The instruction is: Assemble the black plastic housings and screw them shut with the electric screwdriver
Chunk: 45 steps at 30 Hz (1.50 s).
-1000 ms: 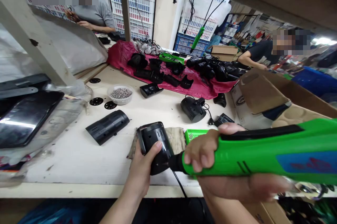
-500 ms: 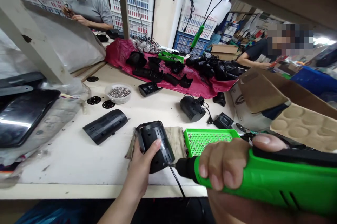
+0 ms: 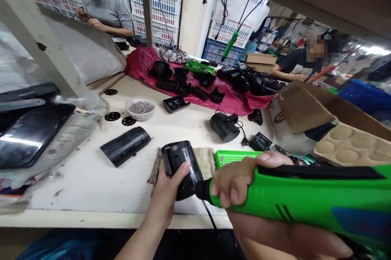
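Note:
My left hand (image 3: 169,184) is wrapped round a black plastic housing (image 3: 180,156), thumb across its side. The housing stands tilted on a folded cloth (image 3: 206,160), and a black cable runs down from its lower end. In my right hand (image 3: 241,182) is a green electric screwdriver (image 3: 293,195), held level from the right. Its black nose meets the lower right edge of the housing; the bit itself is hidden. Partly behind my right hand lies a green perforated tray (image 3: 230,157) with small screws.
A bowl of screws (image 3: 141,108), black discs (image 3: 112,116) and a housing shell (image 3: 125,146) lie to the left. Black parts cover a pink sheet (image 3: 139,62) at the back. Cardboard boxes (image 3: 305,105) stand at right. Two co-workers sit beyond.
The screwdriver has moved left and slightly up, its nose now against the housing, covering more of the green tray. My left hand and the housing have hardly shifted.

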### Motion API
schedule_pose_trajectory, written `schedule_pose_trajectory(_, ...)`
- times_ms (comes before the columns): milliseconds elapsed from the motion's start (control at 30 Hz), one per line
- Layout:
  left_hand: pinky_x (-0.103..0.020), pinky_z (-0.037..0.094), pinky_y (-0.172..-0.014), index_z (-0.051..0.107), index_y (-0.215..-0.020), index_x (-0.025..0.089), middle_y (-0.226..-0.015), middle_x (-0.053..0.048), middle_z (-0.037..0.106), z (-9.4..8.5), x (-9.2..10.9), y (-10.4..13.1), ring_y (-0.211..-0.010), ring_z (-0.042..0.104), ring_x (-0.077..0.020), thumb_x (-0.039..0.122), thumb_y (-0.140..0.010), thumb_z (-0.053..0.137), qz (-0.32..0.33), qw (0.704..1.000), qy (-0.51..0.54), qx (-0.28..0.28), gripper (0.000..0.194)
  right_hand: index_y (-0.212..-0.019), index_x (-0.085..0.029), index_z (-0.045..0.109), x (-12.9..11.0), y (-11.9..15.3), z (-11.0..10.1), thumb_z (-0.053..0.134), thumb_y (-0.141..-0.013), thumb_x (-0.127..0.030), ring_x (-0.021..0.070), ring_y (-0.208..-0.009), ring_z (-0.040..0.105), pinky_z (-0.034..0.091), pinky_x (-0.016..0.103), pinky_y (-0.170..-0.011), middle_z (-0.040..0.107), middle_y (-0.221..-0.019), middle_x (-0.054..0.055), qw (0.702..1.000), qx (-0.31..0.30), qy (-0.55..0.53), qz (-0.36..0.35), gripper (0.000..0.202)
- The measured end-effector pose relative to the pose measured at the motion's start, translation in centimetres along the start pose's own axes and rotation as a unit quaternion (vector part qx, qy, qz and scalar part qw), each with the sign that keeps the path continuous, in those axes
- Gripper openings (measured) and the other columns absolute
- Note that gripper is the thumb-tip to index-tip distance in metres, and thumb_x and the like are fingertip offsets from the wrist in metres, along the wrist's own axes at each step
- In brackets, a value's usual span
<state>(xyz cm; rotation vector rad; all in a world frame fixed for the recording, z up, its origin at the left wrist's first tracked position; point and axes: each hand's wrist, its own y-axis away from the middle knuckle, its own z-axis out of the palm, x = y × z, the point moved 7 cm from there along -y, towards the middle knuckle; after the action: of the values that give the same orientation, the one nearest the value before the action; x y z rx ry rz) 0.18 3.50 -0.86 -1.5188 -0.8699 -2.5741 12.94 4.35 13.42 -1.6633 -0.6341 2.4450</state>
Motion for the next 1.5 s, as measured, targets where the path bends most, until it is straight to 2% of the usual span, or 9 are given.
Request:
schedule_pose_trajectory(133, -0.035, 0.047, -0.092, 0.053, -0.129, 0.023, -0.112, -0.007, 0.071, -0.1, -0.3, -0.1, -0.106, 0.064, -0.0272, 0.043, -0.061, 0.084, -0.002, 0.997, 0.021, -0.078, 0.077, -0.103, -0.028, 0.068, 0.5, -0.2, -0.3, 0.07, -0.075, -0.062, 0.015, -0.042, 0.056, 0.05, 0.03, -0.045, 0.061, -0.057, -0.002, 0.99, 0.028, -0.101, -0.092, 0.044)
schedule_pose_trajectory(267, -0.04, 0.043, -0.099, 0.048, -0.135, 0.025, -0.117, -0.008, 0.07, -0.2, -0.4, 0.1, -0.114, 0.06, -0.0303, 0.034, -0.06, 0.085, -0.021, 0.988, 0.045, -0.148, 0.084, -0.103, -0.025, 0.068, 0.9, -0.6, -0.2, 0.07, -0.075, -0.062, 0.0148, -0.041, 0.055, 0.051, 0.03, -0.043, 0.061, -0.057, -0.002, 0.987, 0.022, -0.124, -0.098, 0.047)
schedule_pose_trajectory(433, -0.042, 0.044, -0.1, 0.051, -0.134, 0.026, -0.125, -0.009, 0.067, -0.7, -0.3, 0.0, -0.119, 0.058, -0.0314, 0.03, -0.061, 0.085, -0.037, 0.991, 0.05, -0.12, 0.081, -0.102, -0.024, 0.07, -2.8, -0.5, -2.2, 0.069, -0.078, -0.059, 0.0165, -0.046, 0.059, 0.053, 0.032, -0.048, 0.064, -0.059, 0.0, 0.991, 0.044, -0.07, -0.11, 0.042)
schedule_pose_trajectory(567, -0.039, 0.048, -0.097, 0.055, -0.133, 0.031, -0.124, -0.005, 0.069, -1.3, -0.6, 0.3, -0.119, 0.059, -0.0305, 0.025, -0.058, 0.085, -0.046, 0.992, 0.071, -0.092, 0.081, -0.102, -0.022, 0.069, -4.3, -0.9, -4.3, 0.068, -0.078, -0.06, 0.0128, -0.043, 0.054, 0.051, 0.029, -0.045, 0.061, -0.058, -0.002, 0.979, 0.102, -0.052, -0.171, 0.045)
schedule_pose_trajectory(667, -0.04, 0.05, -0.097, 0.061, -0.128, 0.032, -0.117, -0.003, 0.072, -2.7, -1.5, 0.1, -0.12, 0.058, -0.0317, 0.027, -0.056, 0.084, -0.064, 0.989, 0.111, -0.069, 0.076, -0.099, -0.022, 0.068, -3.0, -1.4, -4.5, 0.068, -0.073, -0.063, 0.0112, -0.04, 0.051, 0.05, 0.026, -0.042, 0.058, -0.057, -0.004, 0.972, 0.122, -0.071, -0.188, 0.048)
schedule_pose_trajectory(933, -0.048, 0.056, -0.089, 0.068, -0.12, 0.027, -0.084, -0.005, 0.078, -6.4, -4.7, -2.0, -0.104, 0.067, -0.0371, 0.037, -0.057, 0.085, -0.136, 0.981, 0.128, -0.045, 0.066, -0.108, -0.024, 0.062, 2.3, -2.2, -3.2, 0.072, -0.073, -0.058, 0.012, -0.044, 0.052, 0.049, 0.026, -0.045, 0.058, -0.059, -0.005, 0.992, 0.05, -0.038, -0.11, 0.049)
schedule_pose_trajectory(1033, -0.052, 0.055, -0.089, 0.063, -0.126, 0.027, -0.094, -0.006, 0.078, -6.2, -4.4, -1.8, -0.106, 0.066, -0.0399, 0.032, -0.053, 0.086, -0.142, 0.979, 0.134, -0.057, 0.077, -0.109, -0.024, 0.062, 2.2, -2.2, -3.2, 0.071, -0.075, -0.057, 0.0111, -0.043, 0.05, 0.047, 0.024, -0.043, 0.057, -0.058, -0.005, 0.989, 0.048, -0.073, -0.117, 0.048)
schedule_pose_trajectory(1267, -0.055, 0.05, -0.095, 0.058, -0.132, 0.032, -0.108, -0.005, 0.076, -5.0, -4.0, -1.6, -0.119, 0.058, -0.0405, 0.031, -0.054, 0.084, -0.138, 0.979, 0.142, -0.054, 0.082, -0.101, -0.028, 0.065, -2.2, -1.6, -2.7, 0.073, -0.072, -0.062, 0.0137, -0.045, 0.056, 0.054, 0.03, -0.051, 0.057, -0.058, -0.004, 0.975, 0.073, -0.147, -0.15, 0.045)
schedule_pose_trajectory(1500, -0.046, 0.05, -0.098, 0.059, -0.13, 0.032, -0.119, -0.002, 0.072, -4.0, -3.1, -1.1, -0.124, 0.054, -0.0366, 0.028, -0.052, 0.085, -0.088, 0.99, 0.1, -0.054, 0.082, -0.108, -0.026, 0.063, -0.2, -2.0, -2.0, 0.074, -0.071, -0.061, 0.0125, -0.048, 0.056, 0.056, 0.029, -0.056, 0.059, -0.061, -0.005, 0.974, 0.038, -0.14, -0.173, 0.052)
